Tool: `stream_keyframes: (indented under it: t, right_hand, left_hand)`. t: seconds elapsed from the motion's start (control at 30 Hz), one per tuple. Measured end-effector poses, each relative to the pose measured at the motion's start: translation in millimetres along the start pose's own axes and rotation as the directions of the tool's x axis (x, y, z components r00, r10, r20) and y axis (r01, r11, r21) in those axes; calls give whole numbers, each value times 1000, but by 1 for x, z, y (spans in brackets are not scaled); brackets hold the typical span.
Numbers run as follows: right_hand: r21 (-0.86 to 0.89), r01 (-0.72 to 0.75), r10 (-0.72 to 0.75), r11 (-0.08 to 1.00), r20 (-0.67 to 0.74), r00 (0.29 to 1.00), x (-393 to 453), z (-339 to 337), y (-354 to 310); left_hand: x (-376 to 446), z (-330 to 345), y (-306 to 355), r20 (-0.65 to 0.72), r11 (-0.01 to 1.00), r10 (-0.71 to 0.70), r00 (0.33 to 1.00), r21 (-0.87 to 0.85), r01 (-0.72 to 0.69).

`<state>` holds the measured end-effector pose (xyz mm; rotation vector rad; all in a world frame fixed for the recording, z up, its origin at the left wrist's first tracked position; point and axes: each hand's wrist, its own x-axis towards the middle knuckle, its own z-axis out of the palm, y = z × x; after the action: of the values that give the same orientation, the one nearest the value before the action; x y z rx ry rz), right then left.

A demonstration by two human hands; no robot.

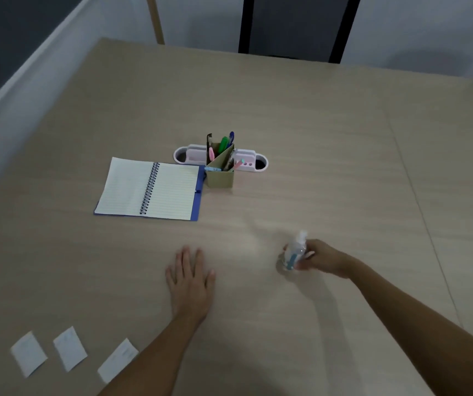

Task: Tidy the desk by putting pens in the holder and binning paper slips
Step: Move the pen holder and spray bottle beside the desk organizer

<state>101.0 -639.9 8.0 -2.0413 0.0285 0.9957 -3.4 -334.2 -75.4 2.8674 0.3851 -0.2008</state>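
Pens [223, 144] stood in holder [219, 178]; three paper slips [70, 348] lay unbinned; left hand [191, 281] flat, fingers spread, empty; right hand [319, 257] fingers wrapped round small bottle [294, 252].

A single head-worn view looks forward and steeply down on the desk [315, 124] from above its near edge. The wide angle bends the desk's left edge and far edge, with wall beyond them. The near edge is out of frame; both forearms enter from the bottom. The desk's middle sits well away, its near part close.
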Motion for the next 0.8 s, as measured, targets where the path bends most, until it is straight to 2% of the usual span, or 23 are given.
stream_keyframes:
  t: [0.17, 0.37, 0.53, 0.63, 0.73, 0.8]
  right_hand:
    - [-49, 84, -94, 995, -262, 960, 52, 7, -58]
    - [-31, 132, -129, 991, -520, 844, 125, 5, -126]
    - [-83, 32, -75, 996, -584, 808, 168, 2, -143]
    - [-72, 29, -67, 997, -601, 796, 177, 1, -144]
    - [-98, 29, -79, 995, -571, 817, 178, 0, -141]
    - [-56, 22, -49, 998, -542, 839, 170, 4, -137]
  left_hand:
    - [-1, 5, 1, -46, 999, -12, 999, 39, 14]
    - [0, 10, 1, -63, 999, -29, 998, 30, 31]
    - [-1, 10, 1, -85, 999, -41, 996, -4, 40]
    - [0, 10, 2, -85, 999, -46, 995, 0, 46]
    - [1, 10, 3, -83, 999, -42, 996, 3, 43]
    - [1, 9, 3, -61, 999, -34, 998, 7, 35]
